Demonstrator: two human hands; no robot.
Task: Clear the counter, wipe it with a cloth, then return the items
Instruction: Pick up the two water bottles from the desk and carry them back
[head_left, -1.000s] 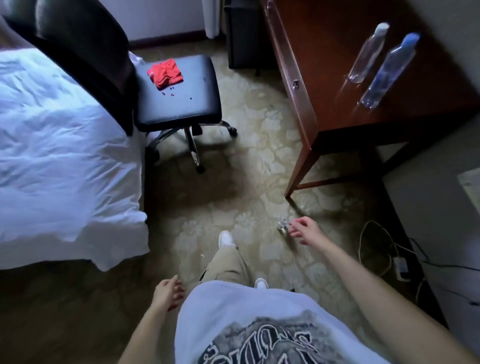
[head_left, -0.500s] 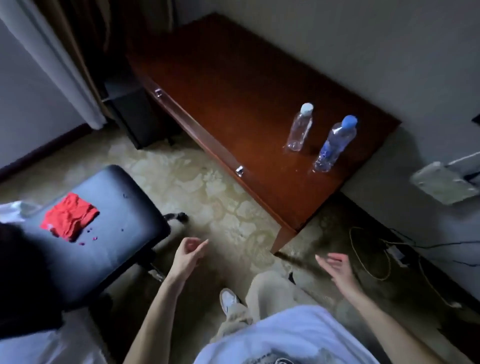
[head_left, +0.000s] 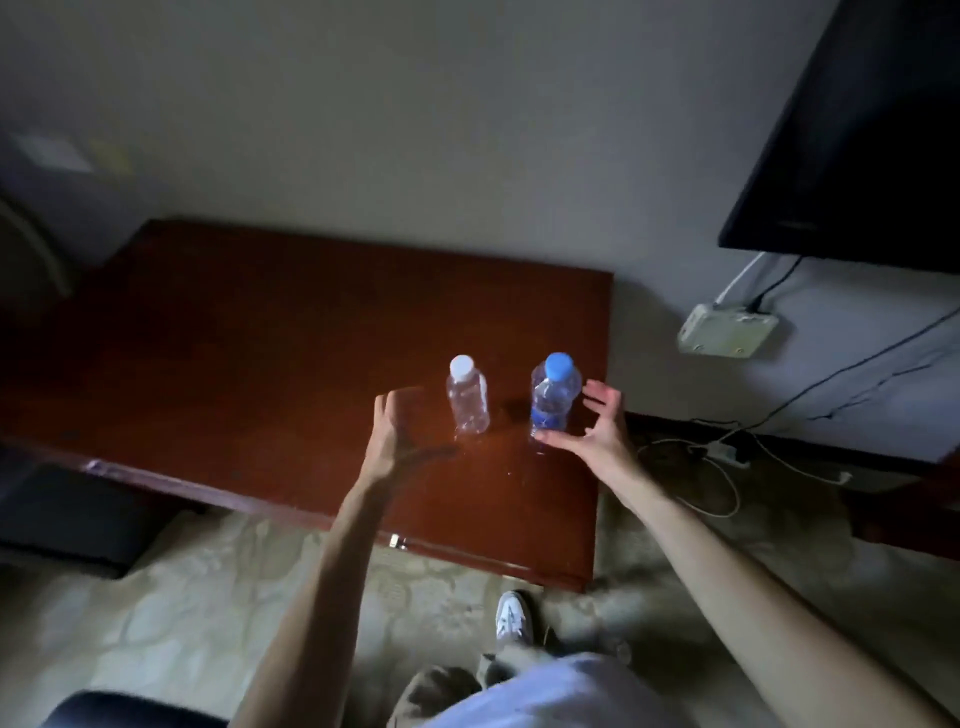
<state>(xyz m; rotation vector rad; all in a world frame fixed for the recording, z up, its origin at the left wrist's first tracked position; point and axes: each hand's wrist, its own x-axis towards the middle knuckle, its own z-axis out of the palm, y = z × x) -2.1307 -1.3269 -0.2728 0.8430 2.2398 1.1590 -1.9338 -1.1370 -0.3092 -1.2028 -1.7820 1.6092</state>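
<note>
Two plastic bottles stand upright on the dark red wooden desk (head_left: 260, 364) near its right end. The clear bottle with a white cap (head_left: 467, 397) is on the left, the bottle with a blue cap and blue label (head_left: 553, 397) on the right. My left hand (head_left: 395, 436) is open just left of the white-capped bottle, not touching it. My right hand (head_left: 592, 431) is open and cupped around the right side of the blue-capped bottle, its thumb near the base; contact is unclear. No cloth is in view.
A black TV (head_left: 857, 130) hangs on the wall at upper right, with a white box (head_left: 727, 330) and cables (head_left: 727, 457) below it on the wall and floor. The desk has a drawer knob (head_left: 396, 541) on its front. A dark chair edge (head_left: 130, 712) shows bottom left. My shoe (head_left: 514, 618) stands on patterned carpet.
The view has swung from the floor and chair up to the desk. Both hands have risen from my sides and reached out over the desk to either side of the two bottles.
</note>
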